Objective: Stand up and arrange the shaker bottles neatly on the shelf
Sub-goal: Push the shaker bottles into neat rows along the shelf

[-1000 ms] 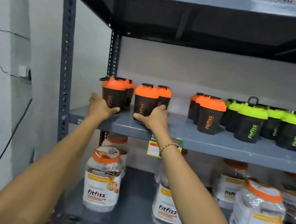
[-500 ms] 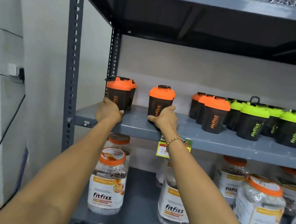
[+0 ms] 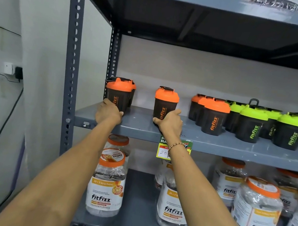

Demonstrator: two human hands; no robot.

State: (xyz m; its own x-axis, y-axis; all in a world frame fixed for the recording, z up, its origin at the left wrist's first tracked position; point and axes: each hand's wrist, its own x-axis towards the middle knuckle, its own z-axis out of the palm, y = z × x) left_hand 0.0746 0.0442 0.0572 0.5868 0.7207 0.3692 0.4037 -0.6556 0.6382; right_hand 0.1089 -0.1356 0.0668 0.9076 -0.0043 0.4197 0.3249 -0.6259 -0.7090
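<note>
Black shaker bottles with orange or green lids stand on the grey middle shelf (image 3: 139, 124). My left hand (image 3: 108, 113) grips the base of the leftmost orange-lidded bottle (image 3: 118, 93), which has another one close behind it. My right hand (image 3: 170, 123) holds the base of a lone orange-lidded bottle (image 3: 165, 102) near the middle. To the right stand a tight group of orange-lidded bottles (image 3: 213, 115) and then several green-lidded bottles (image 3: 251, 124). All bottles are upright.
The upper shelf (image 3: 206, 4) hangs low above the bottles. On the lower shelf stand clear Fitfizz jars (image 3: 107, 183) with orange lids. A grey upright post (image 3: 70, 55) and a white wall with a socket (image 3: 10, 68) are on the left. A price tag (image 3: 164, 149) hangs on the shelf edge.
The pair under my right hand has lined up so only one bottle shows, and it sits further right, nearer the orange group. My left hand stayed on the leftmost bottle.
</note>
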